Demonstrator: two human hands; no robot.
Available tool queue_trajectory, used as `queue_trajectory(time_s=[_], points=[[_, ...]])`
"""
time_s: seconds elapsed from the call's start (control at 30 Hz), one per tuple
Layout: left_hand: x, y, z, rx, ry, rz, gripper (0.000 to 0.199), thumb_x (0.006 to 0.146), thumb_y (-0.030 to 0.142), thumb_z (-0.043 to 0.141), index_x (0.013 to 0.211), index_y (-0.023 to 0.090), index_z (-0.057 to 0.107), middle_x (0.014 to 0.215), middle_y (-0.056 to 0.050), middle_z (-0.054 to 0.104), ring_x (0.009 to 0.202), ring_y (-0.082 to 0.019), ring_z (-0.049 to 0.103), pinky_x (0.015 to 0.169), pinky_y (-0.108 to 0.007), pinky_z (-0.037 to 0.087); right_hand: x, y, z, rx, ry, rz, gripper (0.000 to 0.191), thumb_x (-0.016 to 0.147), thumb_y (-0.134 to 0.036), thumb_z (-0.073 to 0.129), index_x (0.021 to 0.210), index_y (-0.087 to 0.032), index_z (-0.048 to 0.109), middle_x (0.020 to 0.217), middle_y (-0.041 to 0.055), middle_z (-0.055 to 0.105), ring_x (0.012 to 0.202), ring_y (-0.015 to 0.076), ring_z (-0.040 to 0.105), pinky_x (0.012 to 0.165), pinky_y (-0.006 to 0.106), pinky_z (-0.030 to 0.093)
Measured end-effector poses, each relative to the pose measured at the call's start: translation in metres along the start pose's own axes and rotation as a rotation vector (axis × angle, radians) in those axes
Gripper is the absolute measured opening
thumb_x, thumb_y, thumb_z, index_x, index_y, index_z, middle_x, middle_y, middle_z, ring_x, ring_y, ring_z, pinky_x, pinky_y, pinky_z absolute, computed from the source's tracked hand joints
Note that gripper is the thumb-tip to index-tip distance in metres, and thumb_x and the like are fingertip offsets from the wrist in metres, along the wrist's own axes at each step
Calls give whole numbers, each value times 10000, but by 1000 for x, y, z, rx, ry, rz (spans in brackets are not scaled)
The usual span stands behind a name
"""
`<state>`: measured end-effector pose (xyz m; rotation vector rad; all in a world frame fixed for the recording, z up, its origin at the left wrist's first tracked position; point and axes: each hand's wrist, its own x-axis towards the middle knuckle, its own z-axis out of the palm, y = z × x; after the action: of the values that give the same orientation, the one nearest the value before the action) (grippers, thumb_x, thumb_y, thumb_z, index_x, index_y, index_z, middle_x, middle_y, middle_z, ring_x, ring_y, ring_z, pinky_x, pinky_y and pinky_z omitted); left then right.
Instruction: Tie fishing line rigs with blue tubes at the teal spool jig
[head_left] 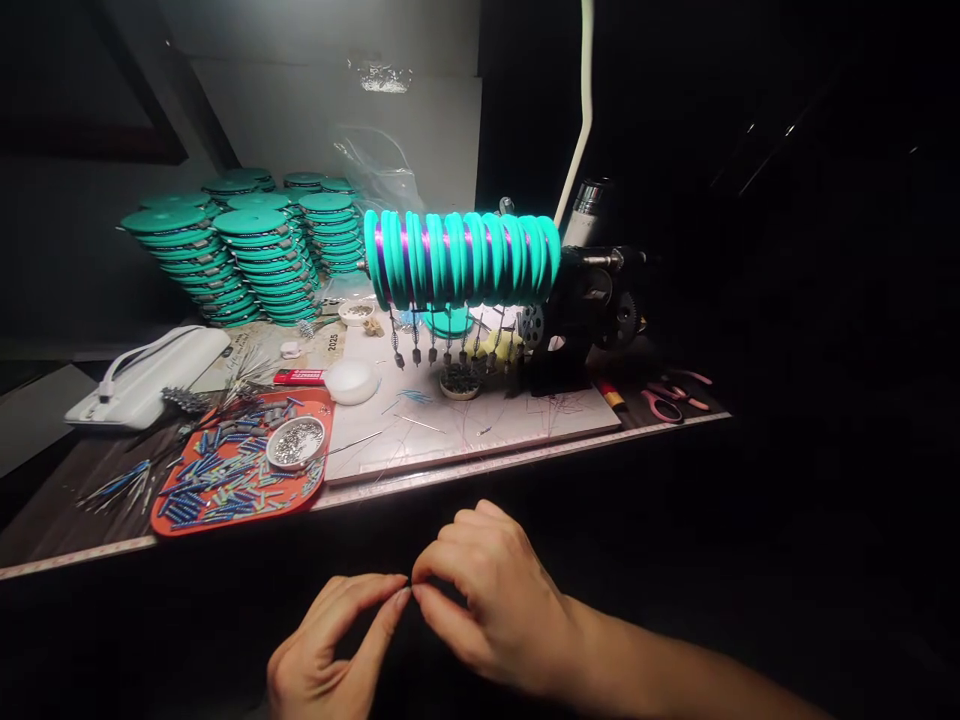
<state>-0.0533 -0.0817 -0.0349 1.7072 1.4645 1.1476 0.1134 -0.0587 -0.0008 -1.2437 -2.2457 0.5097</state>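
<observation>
Together, left hand [330,645] and right hand [499,590] pinch, contents unclear. Spools [472,262] sit at their twelve o'clock, a tray [313,402] at ten.

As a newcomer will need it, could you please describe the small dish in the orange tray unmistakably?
Find the horizontal row of turquoise discs, then the orange tray to its left and nearer the viewer. The white dish sits in the tray's right side. Unlike the round white container just outside the tray, it holds silvery bits.
</observation>
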Motion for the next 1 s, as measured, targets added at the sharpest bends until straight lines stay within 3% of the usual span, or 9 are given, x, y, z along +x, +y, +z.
queue_trajectory(time_s=[0.4, 0.8, 1.0], points=[[-1, -7, -1, 85, -24, 160, 144, 711, 187, 668, 823, 277, 664, 767, 33, 669, 679, -135, 650, 589, -194, 538, 2, -2, 1, -83, -88, -25, 112, 792, -213, 497, 706, -183, 564, 675, -6, 589, 627, 131, 461, 627, 289, 268], [-3, -7, -2, 77, -31, 140, 136, 706, 188, 667, 824, 254, 672, 771, 10, 674, 693, -161, 651, 569, -214, 541, 3, -2, 0, -116, -120, -31, 109, 791, -217, 508, 710, -183, 574, 687, -5, 603, 630, 134, 477, 635, 289, 282], [-1, -8, -1, 104, -36, 196, 135, 724, 180, 652, 831, 262, 644, 775, 19, 666, 686, -149, 644, 582, -211, 536, 3, -3, -1, -142, -129, -39, 118, 793, -222, 502, 704, -180, 566, 684, -4, 596, 618, 131, 473, 624, 293, 288]])
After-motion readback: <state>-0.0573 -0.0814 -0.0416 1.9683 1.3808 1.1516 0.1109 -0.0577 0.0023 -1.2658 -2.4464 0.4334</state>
